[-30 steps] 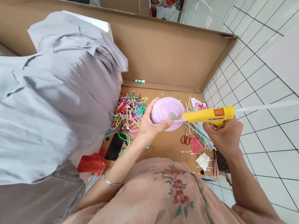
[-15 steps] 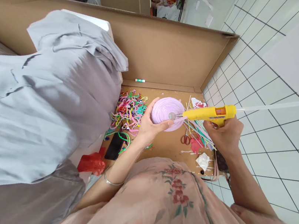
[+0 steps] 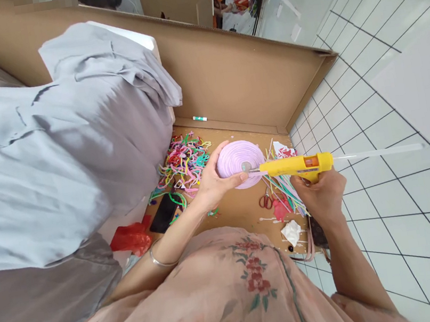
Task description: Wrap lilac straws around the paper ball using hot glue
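My left hand [image 3: 216, 177] grips a round lilac coil [image 3: 234, 154] of ridged strips by its left edge, thumb across the lower front and fingers at the rim. A small greyish disc [image 3: 245, 167] shows near the coil's middle. Wrapped round the handle of a yellow hot glue gun [image 3: 285, 165] is my right hand [image 3: 320, 188]. The gun lies level, its metal nozzle at the coil's centre close to my left thumb; whether it touches, I cannot tell. A long clear glue stick [image 3: 379, 152] juts out of its rear.
Below are a pile of colourful pipe cleaners [image 3: 186, 160], straight ones [image 3: 290, 190], red scissors [image 3: 265, 200], a phone [image 3: 163, 212], crumpled tissue [image 3: 291, 233] and a glue-stick tube [image 3: 199, 118]. A cardboard wall [image 3: 225, 68] stands behind; grey cloth [image 3: 111, 117] covers something at left. People sit beyond.
The glue gun and my right hand have shifted slightly left, bringing the nozzle further over the coil's centre. My left hand keeps its hold. The whole view has moved a little.
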Motion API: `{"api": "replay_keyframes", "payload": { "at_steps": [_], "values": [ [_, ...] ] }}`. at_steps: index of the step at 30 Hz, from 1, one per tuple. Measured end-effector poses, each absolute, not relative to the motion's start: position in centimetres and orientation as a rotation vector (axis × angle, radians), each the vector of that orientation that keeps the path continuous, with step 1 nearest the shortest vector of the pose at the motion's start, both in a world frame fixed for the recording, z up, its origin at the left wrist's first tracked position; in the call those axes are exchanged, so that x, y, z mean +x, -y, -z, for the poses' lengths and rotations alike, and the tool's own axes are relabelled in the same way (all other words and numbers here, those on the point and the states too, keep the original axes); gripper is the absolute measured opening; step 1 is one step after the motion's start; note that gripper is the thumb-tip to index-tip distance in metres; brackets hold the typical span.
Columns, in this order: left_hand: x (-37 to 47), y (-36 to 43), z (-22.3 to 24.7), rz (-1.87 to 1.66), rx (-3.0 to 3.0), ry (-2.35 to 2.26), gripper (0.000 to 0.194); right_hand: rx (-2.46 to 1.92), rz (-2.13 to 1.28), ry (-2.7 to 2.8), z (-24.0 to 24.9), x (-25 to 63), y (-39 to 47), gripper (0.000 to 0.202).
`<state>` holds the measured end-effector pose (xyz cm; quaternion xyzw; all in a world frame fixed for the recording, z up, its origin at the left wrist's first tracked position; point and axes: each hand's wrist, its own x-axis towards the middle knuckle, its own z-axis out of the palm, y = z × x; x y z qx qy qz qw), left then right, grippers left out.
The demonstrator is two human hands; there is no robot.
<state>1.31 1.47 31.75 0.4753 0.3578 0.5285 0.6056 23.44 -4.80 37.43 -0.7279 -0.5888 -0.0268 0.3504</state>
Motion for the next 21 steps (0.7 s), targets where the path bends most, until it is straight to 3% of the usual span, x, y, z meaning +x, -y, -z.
{"api": "replay_keyframes", "payload": {
  "at_steps": [11,21],
  "values": [
    [1.62,-1.71,-32.19,-1.235,1.153,-0.805,0.1,-1.935,0.074,1.431,-38.07,23.33,4.68,0.017],
    [1.67,-1.74,-32.02,-1.216,1.112,-0.811,0.104,-1.938,-0.093,1.353,-37.73,22.97,4.6,0.024]
  ]
}}
